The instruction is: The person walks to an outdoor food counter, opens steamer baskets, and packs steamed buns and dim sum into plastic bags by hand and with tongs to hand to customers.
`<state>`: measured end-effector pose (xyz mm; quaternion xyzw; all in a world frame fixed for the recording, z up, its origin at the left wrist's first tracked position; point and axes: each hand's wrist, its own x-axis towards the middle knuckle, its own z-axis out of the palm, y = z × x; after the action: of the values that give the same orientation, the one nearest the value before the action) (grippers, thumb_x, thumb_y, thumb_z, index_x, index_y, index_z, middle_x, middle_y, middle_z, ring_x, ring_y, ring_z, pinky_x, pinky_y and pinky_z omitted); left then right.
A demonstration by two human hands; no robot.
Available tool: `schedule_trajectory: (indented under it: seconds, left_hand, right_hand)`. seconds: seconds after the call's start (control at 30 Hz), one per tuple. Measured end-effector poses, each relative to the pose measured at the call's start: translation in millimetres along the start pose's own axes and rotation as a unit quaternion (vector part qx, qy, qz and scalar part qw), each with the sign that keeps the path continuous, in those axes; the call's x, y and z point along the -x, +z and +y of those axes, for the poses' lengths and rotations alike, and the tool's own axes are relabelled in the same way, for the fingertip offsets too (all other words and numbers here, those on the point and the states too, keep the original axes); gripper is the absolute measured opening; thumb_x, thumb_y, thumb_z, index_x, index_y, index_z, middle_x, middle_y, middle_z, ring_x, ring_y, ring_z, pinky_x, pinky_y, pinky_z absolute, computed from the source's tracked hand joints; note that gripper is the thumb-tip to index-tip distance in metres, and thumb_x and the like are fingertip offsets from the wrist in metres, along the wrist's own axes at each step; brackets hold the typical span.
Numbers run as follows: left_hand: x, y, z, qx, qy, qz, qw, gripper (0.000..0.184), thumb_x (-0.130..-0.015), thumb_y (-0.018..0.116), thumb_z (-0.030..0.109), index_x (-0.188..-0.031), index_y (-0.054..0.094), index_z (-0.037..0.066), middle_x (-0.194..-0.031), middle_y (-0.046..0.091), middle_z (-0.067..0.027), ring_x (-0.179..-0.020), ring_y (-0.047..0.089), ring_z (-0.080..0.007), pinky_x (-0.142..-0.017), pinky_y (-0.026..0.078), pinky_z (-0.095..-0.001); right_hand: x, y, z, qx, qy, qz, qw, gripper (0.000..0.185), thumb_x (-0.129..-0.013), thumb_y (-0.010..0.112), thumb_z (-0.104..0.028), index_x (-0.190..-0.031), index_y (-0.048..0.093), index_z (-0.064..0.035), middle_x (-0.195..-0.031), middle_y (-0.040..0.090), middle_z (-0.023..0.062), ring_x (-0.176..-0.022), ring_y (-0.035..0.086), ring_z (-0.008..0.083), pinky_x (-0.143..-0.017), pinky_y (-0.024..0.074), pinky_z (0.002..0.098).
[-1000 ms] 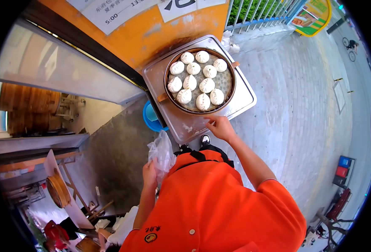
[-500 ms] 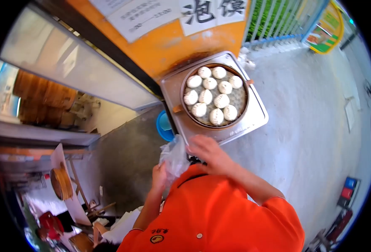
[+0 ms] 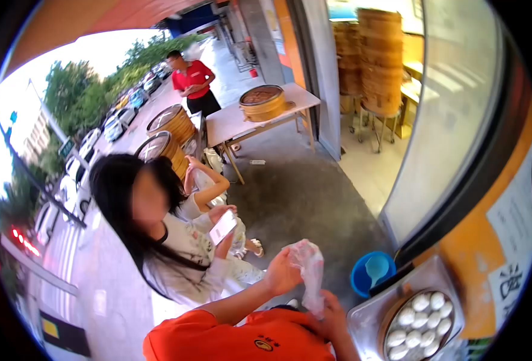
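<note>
A clear plastic bag (image 3: 309, 271) hangs in front of the orange shirt. My left hand (image 3: 283, 274) is closed on its upper left part. Beside the bag's lower end is my right hand (image 3: 333, 319), blurred, its fingers partly hidden, so its grip cannot be made out. At the lower right a round steamer (image 3: 387, 319) holds several white buns (image 3: 419, 319) and rests on a metal table (image 3: 362, 316).
A blue basin (image 3: 362, 287) with a light-blue scoop stands by the metal table. Close on the left, a person (image 3: 182, 259) holds a phone (image 3: 222, 227); another stands behind. Farther off are a person in red (image 3: 192, 79) and a table (image 3: 224, 123) with a steamer (image 3: 261, 103).
The view has swung left, bringing the people and street into sight. My right hand has come from near the steamer to the bag, which my left hand has kept hold of.
</note>
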<state>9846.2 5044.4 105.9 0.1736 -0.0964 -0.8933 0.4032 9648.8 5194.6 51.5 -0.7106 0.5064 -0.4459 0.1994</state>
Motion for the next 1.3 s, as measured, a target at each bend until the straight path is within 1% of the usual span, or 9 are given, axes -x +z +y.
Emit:
schedule_trajectory:
  seconds: [0.2,0.37,0.53,0.7,0.77,0.87,1.03,1.17,1.3]
  left_hand:
    - [9.1,-55.5,29.8,-0.084,0.066,0.062,0.992,0.046,-0.099,0.042,0.035,-0.139,0.056,0.016,-0.128,0.067,-0.0087,-0.12,0.063,-0.0274,-0.1,0.048,-0.0412]
    - [-10.4,-201.9,-39.9,-0.125,-0.117,-0.036,0.985,0.048,-0.102,0.046,0.037,-0.143,0.047,0.011,-0.123,0.063,-0.0112,-0.112,0.062,-0.0252,-0.095,0.049,-0.041]
    - [0.5,-203.5,-62.6,-0.337,-0.203,0.047,0.918,0.057,-0.099,0.056,0.029,-0.148,0.036,0.007,-0.128,0.06,-0.0167,-0.121,0.057,-0.0265,-0.101,0.046,-0.0437]
    - [15.0,-236.1,-72.4,-0.446,-0.07,0.006,0.892,0.039,-0.102,0.06,0.027,-0.135,0.051,0.008,-0.12,0.061,-0.0072,-0.1,0.06,-0.0188,-0.084,0.052,-0.0342]
    - [24.3,-210.4,-58.9,-0.617,-0.056,0.151,0.77,0.045,-0.092,0.071,0.024,-0.126,0.06,-0.004,-0.122,0.068,-0.0176,-0.108,0.066,-0.0262,-0.088,0.054,-0.0417]
    - [37.2,-213.3,-59.2,-0.384,0.082,0.462,0.795,0.047,-0.091,0.077,0.033,-0.119,0.065,-0.003,-0.114,0.071,-0.0166,-0.1,0.067,-0.0268,-0.079,0.055,-0.0459]
    - [68.2,-192.3,-23.0,-0.103,0.026,0.493,0.863,0.066,-0.097,0.062,0.056,-0.141,0.049,0.008,-0.134,0.06,-0.0164,-0.115,0.061,-0.0352,-0.095,0.05,-0.0624]
    - [63.3,-254.8,-10.6,0.043,0.194,0.385,0.901,0.07,-0.099,0.046,0.069,-0.133,0.059,0.009,-0.132,0.064,-0.016,-0.119,0.059,-0.0391,-0.103,0.045,-0.0648]
    - [69.9,-250.8,1.0,-0.116,0.221,0.474,0.844,0.061,-0.104,0.042,0.063,-0.121,0.06,0.007,-0.098,0.069,-0.0105,-0.08,0.068,-0.0284,-0.067,0.056,-0.0456]
  right_hand:
    - [-39.1,44.6,-16.2,-0.085,0.046,-0.079,0.992,0.021,-0.076,0.086,-0.02,-0.077,0.068,-0.0085,-0.071,0.07,0.0107,-0.061,0.069,0.0285,-0.06,0.0545,0.0364]
    - [-57.8,48.2,-56.5,-0.122,0.076,-0.123,0.982,0.028,-0.074,0.089,-0.025,-0.076,0.069,-0.0059,-0.072,0.07,0.0104,-0.06,0.065,0.0224,-0.057,0.0503,0.0332]
    - [-57.5,55.8,-67.7,-0.141,0.101,-0.199,0.965,0.032,-0.077,0.089,-0.029,-0.095,0.077,-0.0044,-0.076,0.071,0.0101,-0.066,0.066,0.0173,-0.063,0.0522,0.0313]
    - [-61.0,50.0,-72.9,-0.128,0.065,-0.264,0.954,0.03,-0.08,0.087,-0.027,-0.098,0.077,-0.0044,-0.087,0.074,0.0103,-0.069,0.067,0.0161,-0.066,0.0535,0.0309]
    - [-53.9,52.2,-66.6,-0.093,0.045,-0.275,0.956,0.028,-0.081,0.086,-0.025,-0.096,0.076,-0.0041,-0.09,0.075,0.0099,-0.07,0.067,0.0154,-0.067,0.0538,0.0303]
    - [-43.8,56.7,-57.8,-0.128,0.124,-0.293,0.939,0.028,-0.084,0.085,-0.021,-0.104,0.074,-0.004,-0.093,0.075,0.0091,-0.074,0.068,0.0141,-0.069,0.0547,0.029]
    - [-37.0,67.0,-60.6,-0.293,0.208,-0.261,0.896,0.049,-0.086,0.083,-0.015,-0.128,0.061,-0.0023,-0.091,0.076,0.0104,-0.077,0.069,0.0117,-0.072,0.0564,0.0275]
    - [-29.2,78.7,-39.4,-0.241,0.208,-0.389,0.864,0.034,-0.095,0.073,-0.011,-0.124,0.065,0.0035,-0.102,0.076,0.0118,-0.084,0.071,0.0121,-0.076,0.0568,0.0271]
    - [-20.2,82.1,-41.8,-0.284,0.242,-0.419,0.828,0.026,-0.099,0.067,-0.009,-0.121,0.067,0.0048,-0.1,0.076,0.0111,-0.088,0.072,0.0135,-0.081,0.0569,0.0269]
